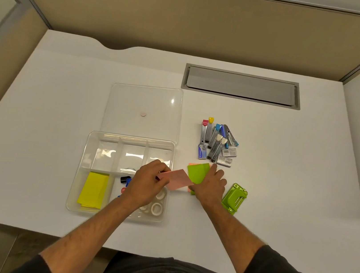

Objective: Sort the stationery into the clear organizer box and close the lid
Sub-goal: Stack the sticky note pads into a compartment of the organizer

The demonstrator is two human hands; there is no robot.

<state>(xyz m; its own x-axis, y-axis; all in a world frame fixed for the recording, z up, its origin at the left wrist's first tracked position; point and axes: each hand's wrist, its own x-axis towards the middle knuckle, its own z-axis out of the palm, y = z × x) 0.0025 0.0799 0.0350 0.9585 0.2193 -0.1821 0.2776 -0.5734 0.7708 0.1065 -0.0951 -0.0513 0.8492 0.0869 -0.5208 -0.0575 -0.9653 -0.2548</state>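
Observation:
The clear organizer box (pixel 90 144) sits open on the white desk, and its lid (pixel 144 100) lies flat just behind it. Yellow sticky notes (pixel 93 190) fill its front left compartment; small clips (pixel 125 179) and white tape rolls (pixel 156 208) lie in compartments under my wrist. My left hand (pixel 147 184) hovers over the box's right side, pinching a pink sticky note pad (pixel 177 179). My right hand (pixel 210 185) rests on a green sticky note pad (pixel 197 172) on the desk right of the box. A pile of staplers and staple boxes (pixel 218 142) lies behind.
A green hole punch (pixel 234 198) lies right of my right hand. A grey cable hatch (pixel 241 86) is set in the desk at the back right. Beige partition walls enclose the desk on three sides.

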